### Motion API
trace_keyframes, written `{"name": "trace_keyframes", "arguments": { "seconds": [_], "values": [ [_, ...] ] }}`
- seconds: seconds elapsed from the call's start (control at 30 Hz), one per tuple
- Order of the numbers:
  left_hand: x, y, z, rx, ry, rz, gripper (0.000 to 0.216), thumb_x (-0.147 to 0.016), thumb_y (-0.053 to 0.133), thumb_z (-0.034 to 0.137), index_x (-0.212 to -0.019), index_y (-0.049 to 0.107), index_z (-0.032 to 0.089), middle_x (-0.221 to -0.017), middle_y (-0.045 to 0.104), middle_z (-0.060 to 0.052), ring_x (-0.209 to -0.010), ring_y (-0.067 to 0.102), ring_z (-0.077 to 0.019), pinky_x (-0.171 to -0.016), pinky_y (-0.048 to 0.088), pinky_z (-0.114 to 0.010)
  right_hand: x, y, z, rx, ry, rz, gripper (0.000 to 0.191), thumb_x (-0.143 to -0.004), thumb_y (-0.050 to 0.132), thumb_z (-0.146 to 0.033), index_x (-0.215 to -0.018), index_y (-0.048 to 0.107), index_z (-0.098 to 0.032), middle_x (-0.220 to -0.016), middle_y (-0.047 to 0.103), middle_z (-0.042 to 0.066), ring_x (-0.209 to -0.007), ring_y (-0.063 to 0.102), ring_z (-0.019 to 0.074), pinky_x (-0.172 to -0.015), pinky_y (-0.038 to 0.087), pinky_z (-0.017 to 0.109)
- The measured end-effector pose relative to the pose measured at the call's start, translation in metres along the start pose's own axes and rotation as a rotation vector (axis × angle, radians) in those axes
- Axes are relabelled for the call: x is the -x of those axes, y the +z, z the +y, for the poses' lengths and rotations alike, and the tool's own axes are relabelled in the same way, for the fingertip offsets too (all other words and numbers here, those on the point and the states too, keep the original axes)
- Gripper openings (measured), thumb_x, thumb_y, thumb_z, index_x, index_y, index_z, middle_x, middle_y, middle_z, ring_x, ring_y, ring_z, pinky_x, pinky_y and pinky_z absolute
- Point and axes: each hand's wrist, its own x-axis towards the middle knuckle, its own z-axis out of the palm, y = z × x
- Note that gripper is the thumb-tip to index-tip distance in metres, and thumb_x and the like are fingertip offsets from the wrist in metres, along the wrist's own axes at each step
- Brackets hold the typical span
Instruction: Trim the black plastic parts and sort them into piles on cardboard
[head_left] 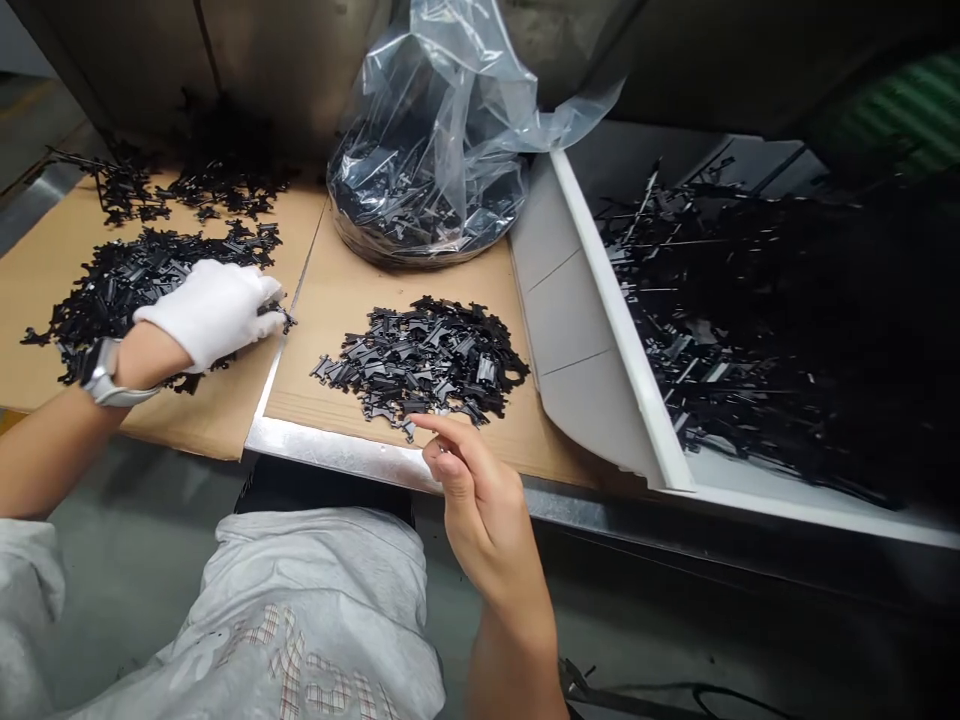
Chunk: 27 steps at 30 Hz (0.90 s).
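Observation:
My left hand (217, 312), in a white glove, reaches over the left pile of small black plastic parts (120, 280). Its thumb and fingers pinch one black plastic part (288, 320) at the pile's right edge. My right hand (480, 490) is bare and hovers at the front edge of the middle pile of black plastic parts (442, 355). The index finger stretches out, its tip close to a part at the pile's front. The thumb and other fingers are curled together, and what they hold, if anything, is hidden.
A clear plastic bag (427, 190) full of black parts stands behind the middle pile. On the right, a white-walled box (622, 340) holds many black pieces. More black parts with sprues (217, 185) lie at the back left. Cardboard (300, 400) covers the metal-edged table.

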Motion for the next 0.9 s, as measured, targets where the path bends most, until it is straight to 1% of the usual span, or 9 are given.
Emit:
{"name": "trace_keyframes", "arguments": {
  "seconds": [0.13,0.27,0.33,0.43,0.5,0.57,0.63,0.77,0.9],
  "values": [
    [-0.018,0.003,0.02,0.038,-0.159,-0.084,0.057,-0.093,0.05,0.055,-0.11,0.072,0.006,-0.105,0.075,-0.026,-0.098,0.073,-0.0406,-0.076,0.048,-0.039,-0.002,0.001,-0.002,-0.008,-0.001,-0.017,0.041,-0.108,0.043,-0.047,-0.118,0.071,-0.02,-0.077,0.069,0.003,-0.062,0.062,0.0151,-0.06,0.051,0.026],
    [-0.03,0.008,0.022,0.118,-0.152,-0.132,0.046,-0.087,0.058,0.048,-0.109,0.073,0.01,-0.102,0.077,-0.022,-0.098,0.073,-0.0367,-0.073,0.047,-0.036,-0.002,0.0,-0.002,0.004,0.003,-0.015,0.041,-0.107,0.043,-0.049,-0.117,0.072,-0.02,-0.074,0.068,0.002,-0.06,0.061,0.0153,-0.06,0.051,0.027],
    [-0.028,0.01,0.019,0.174,-0.116,-0.089,0.041,-0.084,0.062,0.044,-0.107,0.074,0.013,-0.104,0.077,-0.019,-0.099,0.072,-0.035,-0.075,0.048,-0.036,-0.002,-0.001,-0.001,-0.006,0.009,-0.01,0.041,-0.107,0.044,-0.048,-0.116,0.072,-0.02,-0.073,0.067,0.001,-0.059,0.06,0.0149,-0.06,0.051,0.027],
    [-0.013,0.012,0.021,0.282,-0.046,0.098,0.025,-0.085,0.061,0.036,-0.094,0.075,0.017,-0.108,0.075,-0.016,-0.105,0.067,-0.0332,-0.084,0.048,-0.04,-0.004,-0.001,-0.003,-0.055,0.038,-0.011,0.039,-0.106,0.047,-0.049,-0.113,0.072,-0.02,-0.072,0.065,0.0,-0.059,0.058,0.0138,-0.058,0.049,0.025],
    [0.005,0.009,0.03,0.505,-0.002,0.165,0.019,-0.086,0.058,0.032,-0.082,0.071,0.019,-0.097,0.075,-0.011,-0.094,0.067,-0.027,-0.082,0.048,-0.037,-0.008,0.001,-0.007,-0.119,0.062,-0.001,0.035,-0.103,0.054,-0.049,-0.11,0.072,-0.02,-0.071,0.062,-0.001,-0.059,0.056,0.0129,-0.055,0.047,0.024],
    [0.026,0.003,0.044,0.862,0.035,0.15,0.016,-0.086,0.058,0.031,-0.078,0.068,0.021,-0.079,0.072,-0.003,-0.073,0.064,-0.0189,-0.072,0.048,-0.032,-0.012,0.004,-0.013,-0.193,0.091,0.021,0.029,-0.097,0.067,-0.047,-0.107,0.072,-0.02,-0.071,0.06,-0.002,-0.059,0.054,0.0117,-0.054,0.046,0.023],
    [0.045,-0.004,0.061,1.155,0.048,0.152,0.013,-0.082,0.066,0.033,-0.075,0.068,0.022,-0.071,0.07,0.001,-0.064,0.06,-0.0151,-0.063,0.046,-0.028,-0.016,0.008,-0.02,-0.264,0.114,0.028,0.026,-0.089,0.077,-0.041,-0.105,0.072,-0.02,-0.075,0.063,-0.002,-0.059,0.053,0.0106,-0.054,0.046,0.022],
    [0.065,-0.011,0.088,1.536,0.063,0.156,0.014,-0.076,0.079,0.033,-0.075,0.07,0.022,-0.069,0.07,0.002,-0.062,0.061,-0.0135,-0.057,0.047,-0.025,-0.021,0.013,-0.031,-0.397,0.139,-0.03,0.01,-0.089,0.075,-0.029,-0.092,0.073,-0.021,-0.081,0.071,0.001,-0.063,0.057,0.0109,-0.053,0.046,0.021],
    [0.061,-0.009,0.113,1.865,-0.075,0.241,0.031,-0.069,0.088,0.041,-0.082,0.069,0.021,-0.077,0.071,0.0,-0.069,0.066,-0.0154,-0.063,0.054,-0.027,-0.018,0.016,-0.034,-0.502,0.214,0.012,0.011,-0.088,0.072,-0.029,-0.083,0.068,-0.02,-0.071,0.068,-0.001,-0.051,0.05,0.0088,-0.046,0.041,0.021]
  ]
}}
